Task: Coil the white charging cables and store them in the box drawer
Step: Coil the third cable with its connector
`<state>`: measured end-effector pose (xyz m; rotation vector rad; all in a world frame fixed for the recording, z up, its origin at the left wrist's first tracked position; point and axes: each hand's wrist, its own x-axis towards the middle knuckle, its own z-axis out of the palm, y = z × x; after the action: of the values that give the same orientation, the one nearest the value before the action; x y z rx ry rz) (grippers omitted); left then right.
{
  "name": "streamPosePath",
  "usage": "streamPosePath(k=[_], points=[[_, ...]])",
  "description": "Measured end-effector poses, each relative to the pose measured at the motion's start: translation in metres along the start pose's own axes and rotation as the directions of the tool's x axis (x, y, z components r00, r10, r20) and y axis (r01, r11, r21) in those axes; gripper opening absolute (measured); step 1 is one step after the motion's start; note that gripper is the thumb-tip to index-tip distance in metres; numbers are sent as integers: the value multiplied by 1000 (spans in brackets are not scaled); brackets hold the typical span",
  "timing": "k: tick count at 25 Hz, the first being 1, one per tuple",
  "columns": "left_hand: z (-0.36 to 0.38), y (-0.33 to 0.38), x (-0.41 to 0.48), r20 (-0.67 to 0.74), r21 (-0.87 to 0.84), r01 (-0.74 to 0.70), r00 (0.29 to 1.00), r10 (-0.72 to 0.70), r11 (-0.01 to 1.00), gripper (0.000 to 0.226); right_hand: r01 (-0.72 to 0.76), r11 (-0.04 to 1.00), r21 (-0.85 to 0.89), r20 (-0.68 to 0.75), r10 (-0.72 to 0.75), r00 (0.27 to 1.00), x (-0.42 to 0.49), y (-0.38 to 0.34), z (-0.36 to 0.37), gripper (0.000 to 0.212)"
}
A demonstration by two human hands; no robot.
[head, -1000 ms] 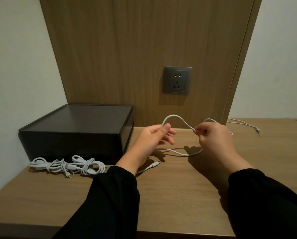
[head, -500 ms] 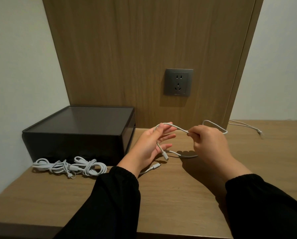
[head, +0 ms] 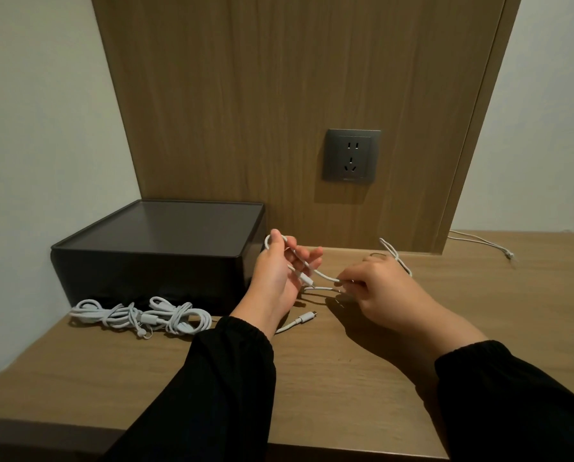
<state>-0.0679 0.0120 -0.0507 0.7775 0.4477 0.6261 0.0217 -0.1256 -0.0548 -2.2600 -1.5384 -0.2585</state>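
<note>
The near strip of the surface (head: pixel 345 378) lies open, widest at right. At far left a dark box (head: pixel 152 261) blocks the way, with a bundle of coiled cables (head: pixel 142 316) just before its front. A loose cable (head: pixel 479 241) trails at far right; the wood panel (head: pixel 279 111) closes the far side.

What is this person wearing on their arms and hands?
Both arms are covered by loose black long sleeves: the left sleeve and right sleeve each end in a gathered, elastic-looking cuff at the wrist. The left hand and right hand are bare: no gloves, and no rings, watch or markings show.
</note>
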Motion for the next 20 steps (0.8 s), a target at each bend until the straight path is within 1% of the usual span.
streamPosePath(k=[2,4,6,9,10,12,14,16,17,18,19,20], points=[[-1,1,0,-50,-6,5,999,-5,1000,45,-31,999,-35,-27,30,999,0,4,-1,18],[-3,2,0,-78,-17,8,997,-9,1000,43,-95,995,-3,-95,94,991,-1,7,-2,12],[-3,3,-1,-64,-54,21,998,-25,998,37,-158,987,13,-147,158,976,-2,5,-3,12],[-2,3,-3,-1,-127,93,996,-94,988,24,-188,982,-26,-193,180,964,-3,4,-3,19],[-1,2,-3,16,-114,111,994,-110,987,23,-198,980,-34,-179,188,966,-3,4,-3,18],[0,1,-4,27,-78,120,993,-119,990,24,-199,979,-46,-101,194,976,-2,4,-3,16],[1,0,-5,11,-62,102,995,-101,993,28,-143,988,-49,10,144,990,-3,1,-5,12],[2,0,-5,-32,41,41,999,-40,998,30,-71,997,39,89,67,994,-5,-4,-7,6],[2,0,-5,-48,127,15,999,-9,992,30,-54,994,91,104,45,994,-5,-6,-7,9],[3,0,-6,-50,213,1,999,10,977,29,-38,991,130,94,26,995,-6,-6,-8,13],[2,-1,-6,-42,289,-1,999,14,957,28,-18,988,154,54,9,998,-6,-7,-8,14],[2,-1,-7,-27,354,3,1000,7,935,28,17,987,161,-25,-13,1000,-6,-6,-9,13]])
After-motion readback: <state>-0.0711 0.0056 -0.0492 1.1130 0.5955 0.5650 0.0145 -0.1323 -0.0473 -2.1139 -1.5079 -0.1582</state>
